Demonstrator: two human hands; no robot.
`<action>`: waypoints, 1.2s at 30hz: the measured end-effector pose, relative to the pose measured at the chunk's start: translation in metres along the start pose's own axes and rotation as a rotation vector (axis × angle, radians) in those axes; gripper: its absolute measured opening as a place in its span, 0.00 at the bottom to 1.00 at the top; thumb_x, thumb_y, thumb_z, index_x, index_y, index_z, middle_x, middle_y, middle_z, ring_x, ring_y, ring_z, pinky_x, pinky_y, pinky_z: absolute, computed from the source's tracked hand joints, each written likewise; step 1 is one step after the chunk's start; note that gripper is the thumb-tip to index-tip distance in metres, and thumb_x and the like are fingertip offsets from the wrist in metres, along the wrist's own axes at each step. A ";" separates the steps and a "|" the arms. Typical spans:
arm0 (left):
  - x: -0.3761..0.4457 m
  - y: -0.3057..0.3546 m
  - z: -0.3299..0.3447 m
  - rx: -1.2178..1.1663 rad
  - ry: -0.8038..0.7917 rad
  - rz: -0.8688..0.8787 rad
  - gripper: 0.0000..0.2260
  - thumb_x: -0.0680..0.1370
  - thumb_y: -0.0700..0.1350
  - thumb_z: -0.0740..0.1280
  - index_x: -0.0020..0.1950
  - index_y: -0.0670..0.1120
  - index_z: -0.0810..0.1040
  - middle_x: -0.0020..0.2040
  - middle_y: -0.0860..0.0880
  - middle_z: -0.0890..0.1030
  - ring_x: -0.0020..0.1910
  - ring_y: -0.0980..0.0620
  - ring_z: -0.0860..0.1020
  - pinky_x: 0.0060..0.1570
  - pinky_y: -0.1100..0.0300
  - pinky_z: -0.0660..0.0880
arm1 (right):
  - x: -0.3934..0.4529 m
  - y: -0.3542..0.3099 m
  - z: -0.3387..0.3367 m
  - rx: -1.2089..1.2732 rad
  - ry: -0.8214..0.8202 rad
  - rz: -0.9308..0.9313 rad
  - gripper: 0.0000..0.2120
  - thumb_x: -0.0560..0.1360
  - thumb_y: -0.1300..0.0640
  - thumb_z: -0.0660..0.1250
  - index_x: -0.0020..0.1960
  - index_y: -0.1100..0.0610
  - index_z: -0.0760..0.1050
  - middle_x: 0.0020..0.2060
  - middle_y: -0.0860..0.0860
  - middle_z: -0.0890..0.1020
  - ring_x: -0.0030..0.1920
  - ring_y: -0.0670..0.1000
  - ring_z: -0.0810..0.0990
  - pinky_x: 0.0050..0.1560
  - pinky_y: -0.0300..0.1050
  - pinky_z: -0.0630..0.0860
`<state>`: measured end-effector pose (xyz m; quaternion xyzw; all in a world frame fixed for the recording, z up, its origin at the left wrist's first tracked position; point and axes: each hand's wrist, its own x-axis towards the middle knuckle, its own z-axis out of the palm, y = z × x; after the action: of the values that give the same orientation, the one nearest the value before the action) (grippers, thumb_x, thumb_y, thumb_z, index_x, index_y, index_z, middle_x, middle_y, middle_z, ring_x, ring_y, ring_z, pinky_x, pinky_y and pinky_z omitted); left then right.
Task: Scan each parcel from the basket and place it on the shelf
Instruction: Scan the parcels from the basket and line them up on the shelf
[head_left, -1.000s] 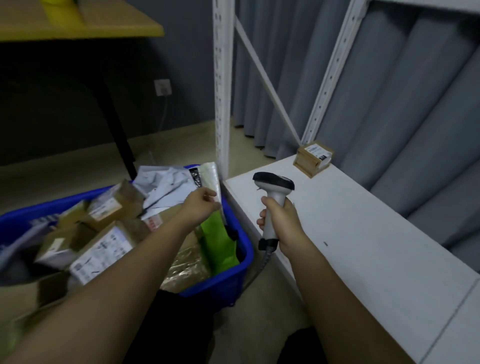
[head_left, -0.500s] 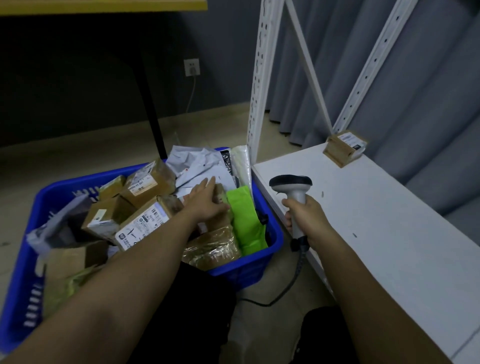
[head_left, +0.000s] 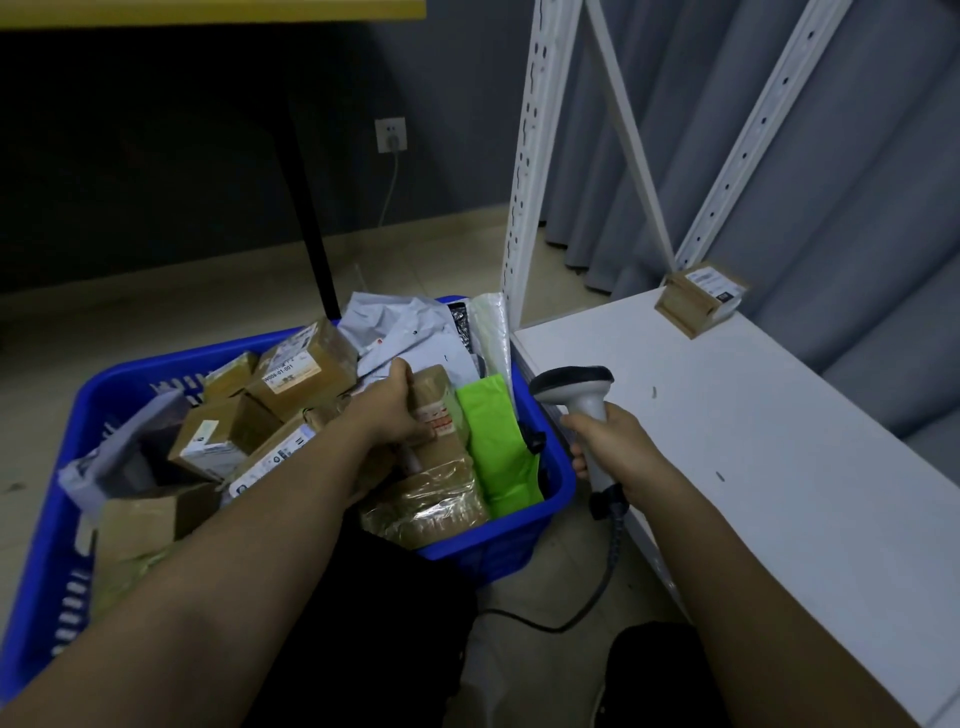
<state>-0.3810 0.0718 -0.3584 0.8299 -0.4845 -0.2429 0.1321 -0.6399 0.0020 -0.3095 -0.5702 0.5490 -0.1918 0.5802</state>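
Gripped brown parcel (head_left: 434, 410) in basket (head_left: 550, 499) with left hand (head_left: 395, 410); clenched scanner (head_left: 582, 405) right of basket with right hand (head_left: 618, 447).

Grey curtain (head_left: 857, 171), wall socket (head_left: 390, 134), yellow-topped table (head_left: 208, 10).

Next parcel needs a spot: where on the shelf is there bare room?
The white shelf is bare from the small box at its back corner forward to the right hand with the scanner. The blue basket is crowded.
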 end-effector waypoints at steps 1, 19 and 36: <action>-0.002 0.000 -0.001 0.043 0.034 0.000 0.32 0.64 0.53 0.78 0.56 0.47 0.61 0.56 0.44 0.73 0.58 0.42 0.72 0.52 0.50 0.72 | -0.001 0.001 0.000 0.002 -0.002 0.002 0.04 0.77 0.60 0.64 0.46 0.60 0.71 0.31 0.55 0.73 0.28 0.51 0.72 0.30 0.42 0.72; -0.018 0.014 -0.012 -0.094 0.406 0.021 0.37 0.63 0.49 0.80 0.64 0.43 0.64 0.63 0.42 0.69 0.63 0.40 0.68 0.60 0.46 0.69 | 0.012 0.004 0.003 0.048 0.055 -0.006 0.04 0.76 0.60 0.65 0.44 0.59 0.71 0.30 0.55 0.74 0.26 0.50 0.71 0.25 0.38 0.71; -0.066 0.132 0.023 -0.301 0.455 0.642 0.38 0.65 0.47 0.79 0.69 0.47 0.62 0.67 0.43 0.62 0.65 0.43 0.63 0.62 0.57 0.62 | -0.040 0.016 -0.050 0.851 0.204 0.104 0.25 0.75 0.42 0.68 0.66 0.54 0.71 0.47 0.54 0.82 0.38 0.50 0.81 0.28 0.39 0.74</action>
<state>-0.5182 0.0642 -0.2993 0.6406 -0.6363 -0.0682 0.4244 -0.7021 0.0173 -0.2938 -0.2301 0.5035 -0.4268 0.7151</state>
